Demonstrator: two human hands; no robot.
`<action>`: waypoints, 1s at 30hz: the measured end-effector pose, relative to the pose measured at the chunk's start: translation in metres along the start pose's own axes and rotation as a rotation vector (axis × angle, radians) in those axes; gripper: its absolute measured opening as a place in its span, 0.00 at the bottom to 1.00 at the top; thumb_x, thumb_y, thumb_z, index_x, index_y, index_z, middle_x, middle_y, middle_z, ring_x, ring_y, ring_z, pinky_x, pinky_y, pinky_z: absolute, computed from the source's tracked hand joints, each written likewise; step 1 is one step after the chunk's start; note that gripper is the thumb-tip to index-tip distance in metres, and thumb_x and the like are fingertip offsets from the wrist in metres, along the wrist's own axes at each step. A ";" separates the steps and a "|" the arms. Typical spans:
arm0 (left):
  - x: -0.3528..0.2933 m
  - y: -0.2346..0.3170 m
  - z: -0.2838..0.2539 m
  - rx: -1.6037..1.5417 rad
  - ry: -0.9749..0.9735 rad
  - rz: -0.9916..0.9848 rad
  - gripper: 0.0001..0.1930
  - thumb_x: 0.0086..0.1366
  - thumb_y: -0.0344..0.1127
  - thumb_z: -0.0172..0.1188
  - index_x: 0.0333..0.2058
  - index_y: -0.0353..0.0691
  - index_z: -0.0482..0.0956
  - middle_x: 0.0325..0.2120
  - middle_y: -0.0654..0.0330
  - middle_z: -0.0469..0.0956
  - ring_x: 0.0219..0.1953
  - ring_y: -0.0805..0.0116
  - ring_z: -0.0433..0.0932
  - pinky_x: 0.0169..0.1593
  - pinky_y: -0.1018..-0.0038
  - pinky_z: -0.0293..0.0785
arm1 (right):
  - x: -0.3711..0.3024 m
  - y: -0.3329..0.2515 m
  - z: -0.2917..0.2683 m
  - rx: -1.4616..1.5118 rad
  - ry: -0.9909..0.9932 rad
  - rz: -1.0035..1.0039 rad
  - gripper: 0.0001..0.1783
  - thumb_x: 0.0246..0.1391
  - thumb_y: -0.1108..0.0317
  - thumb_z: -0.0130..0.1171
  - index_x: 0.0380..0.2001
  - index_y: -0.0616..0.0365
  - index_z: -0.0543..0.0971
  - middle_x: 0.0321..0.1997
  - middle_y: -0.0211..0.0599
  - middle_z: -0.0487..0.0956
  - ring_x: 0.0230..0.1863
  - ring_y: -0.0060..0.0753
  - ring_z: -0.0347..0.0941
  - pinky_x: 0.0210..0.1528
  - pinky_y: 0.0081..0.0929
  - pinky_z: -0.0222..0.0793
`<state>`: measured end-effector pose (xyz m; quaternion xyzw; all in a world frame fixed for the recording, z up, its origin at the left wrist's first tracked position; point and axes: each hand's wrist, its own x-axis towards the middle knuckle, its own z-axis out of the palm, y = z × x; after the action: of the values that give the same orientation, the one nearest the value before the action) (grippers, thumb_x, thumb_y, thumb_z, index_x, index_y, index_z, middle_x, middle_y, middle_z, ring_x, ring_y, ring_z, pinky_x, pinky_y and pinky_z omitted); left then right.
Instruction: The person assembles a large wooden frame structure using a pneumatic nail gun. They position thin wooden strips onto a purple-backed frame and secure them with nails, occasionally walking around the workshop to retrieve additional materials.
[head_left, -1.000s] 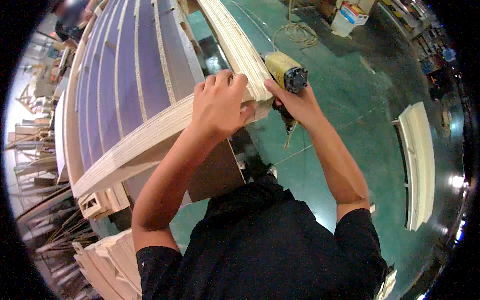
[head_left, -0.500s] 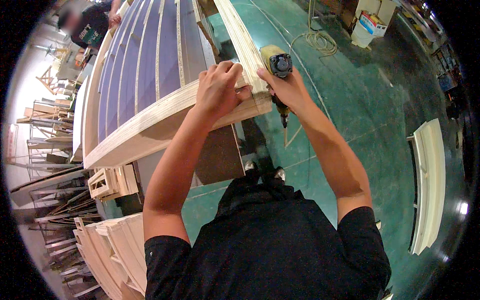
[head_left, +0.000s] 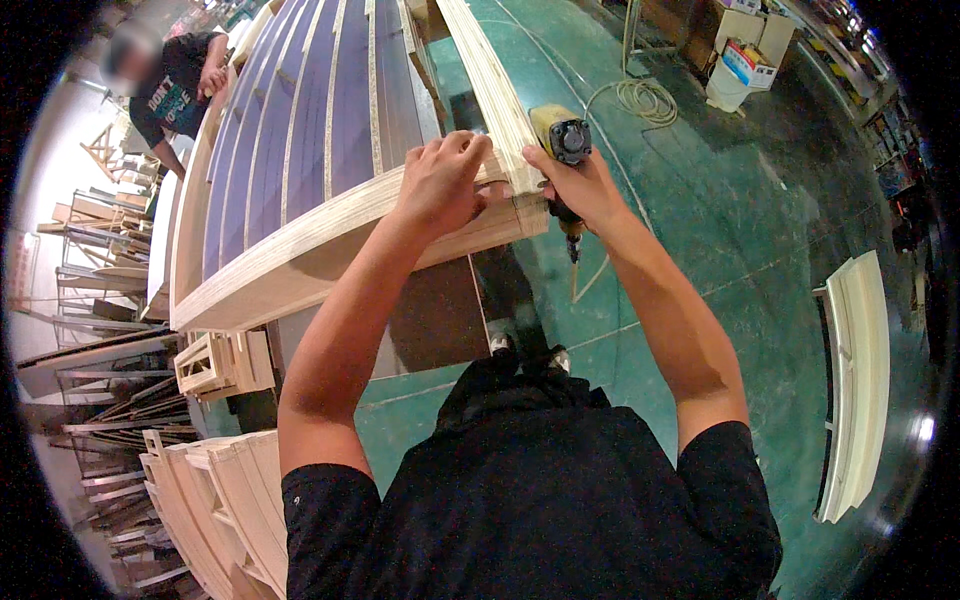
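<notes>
My right hand (head_left: 583, 188) is wrapped around the handle of a yellow and black air nail gun (head_left: 563, 134) at the frame's near right corner. An air hose connects below its grip; the nose is hidden from view. The large wooden frame (head_left: 300, 238) has thick pale rails, with purple-grey panels and several light strips inside. My left hand (head_left: 440, 186) grips the near rail just left of that corner, its fingers curled over the top edge. The right-hand rail (head_left: 487, 70) runs away from me past the nail gun.
Across the frame at far left stands another person (head_left: 180, 85) in a dark shirt. A coiled hose (head_left: 647, 102) lies on the green floor, near a white bucket (head_left: 727, 90). Curved pale pieces (head_left: 860, 385) lie at right. Wooden parts (head_left: 225, 500) are stacked at lower left.
Both my hands stay at the corner, the nail gun still in the right one. The other person has shifted further into view, one arm now reaching down beside the frame.
</notes>
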<state>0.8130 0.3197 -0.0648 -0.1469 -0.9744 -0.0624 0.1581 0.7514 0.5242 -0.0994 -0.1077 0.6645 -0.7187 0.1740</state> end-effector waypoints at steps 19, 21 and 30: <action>0.001 0.006 0.006 0.036 0.019 -0.028 0.25 0.60 0.57 0.65 0.47 0.45 0.75 0.45 0.53 0.77 0.48 0.49 0.76 0.47 0.52 0.69 | 0.015 0.033 0.005 -0.136 0.094 -0.211 0.24 0.55 0.58 0.71 0.46 0.60 0.73 0.37 0.37 0.82 0.39 0.31 0.78 0.44 0.32 0.75; 0.005 0.009 0.000 0.017 -0.059 -0.058 0.26 0.60 0.55 0.66 0.49 0.43 0.74 0.49 0.50 0.77 0.51 0.45 0.75 0.51 0.51 0.70 | 0.018 0.037 0.003 -0.169 0.121 -0.221 0.24 0.55 0.58 0.71 0.46 0.60 0.73 0.38 0.38 0.82 0.39 0.31 0.78 0.44 0.32 0.75; 0.003 -0.009 0.012 0.051 0.026 0.008 0.26 0.57 0.59 0.66 0.45 0.47 0.78 0.37 0.50 0.79 0.42 0.48 0.78 0.41 0.51 0.70 | 0.009 0.024 0.010 -0.084 0.108 -0.114 0.20 0.56 0.61 0.69 0.45 0.59 0.73 0.35 0.31 0.79 0.33 0.28 0.76 0.34 0.31 0.76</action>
<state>0.8038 0.3137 -0.0753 -0.1461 -0.9730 -0.0388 0.1745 0.7497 0.5097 -0.1230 -0.1139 0.6951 -0.7039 0.0921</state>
